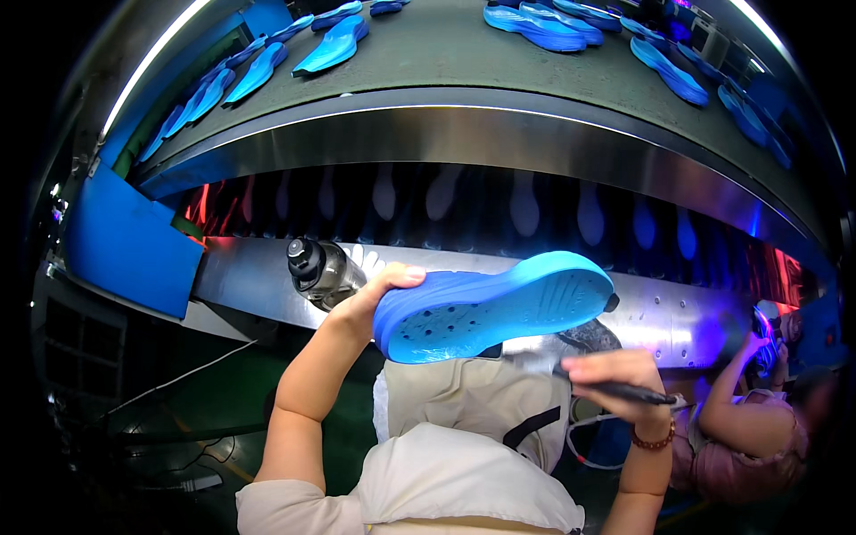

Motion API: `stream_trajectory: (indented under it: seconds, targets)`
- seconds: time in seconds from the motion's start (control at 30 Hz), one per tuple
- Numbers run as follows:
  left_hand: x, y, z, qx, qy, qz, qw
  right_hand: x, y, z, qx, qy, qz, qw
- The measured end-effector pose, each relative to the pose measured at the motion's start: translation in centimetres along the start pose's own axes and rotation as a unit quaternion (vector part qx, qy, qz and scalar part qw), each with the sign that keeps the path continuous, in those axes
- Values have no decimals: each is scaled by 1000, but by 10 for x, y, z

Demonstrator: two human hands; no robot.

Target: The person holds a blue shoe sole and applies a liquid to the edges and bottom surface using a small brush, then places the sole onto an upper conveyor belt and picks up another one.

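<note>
Head view: the two-tone blue, moulded shoe sole [495, 312] is held tilted over beige clothing [468, 464], its perforated end clamped in the left hand [383, 290]. The right hand [617, 373] grips a black-handled tool [637, 393] — probably a brush, tip blurred. Beyond: a translucent, black-capped bottle [332, 278] on a steel ledge [241, 276]; blue soles [332, 46] on a grey-green belt [428, 67].

Blue shoe sole [517, 303], tilted, inner face showing, dark-handled brush [629, 392] near, tip blurred
</note>
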State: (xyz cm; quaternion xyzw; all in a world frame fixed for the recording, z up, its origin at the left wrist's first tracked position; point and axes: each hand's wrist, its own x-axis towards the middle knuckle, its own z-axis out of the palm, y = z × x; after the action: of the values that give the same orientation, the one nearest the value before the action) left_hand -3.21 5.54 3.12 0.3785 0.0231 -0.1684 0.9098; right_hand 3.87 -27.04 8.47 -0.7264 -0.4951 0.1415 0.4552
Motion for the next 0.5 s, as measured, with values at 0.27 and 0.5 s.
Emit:
stream_trajectory:
  seconds: [0.27, 0.5]
  targets:
    - [72, -65, 15, -274, -121, 61, 952, 27, 25, 30, 72, 190, 63, 977]
    - [87, -76, 12, -208, -10, 118, 971, 38, 13, 50, -194, 120, -128, 965]
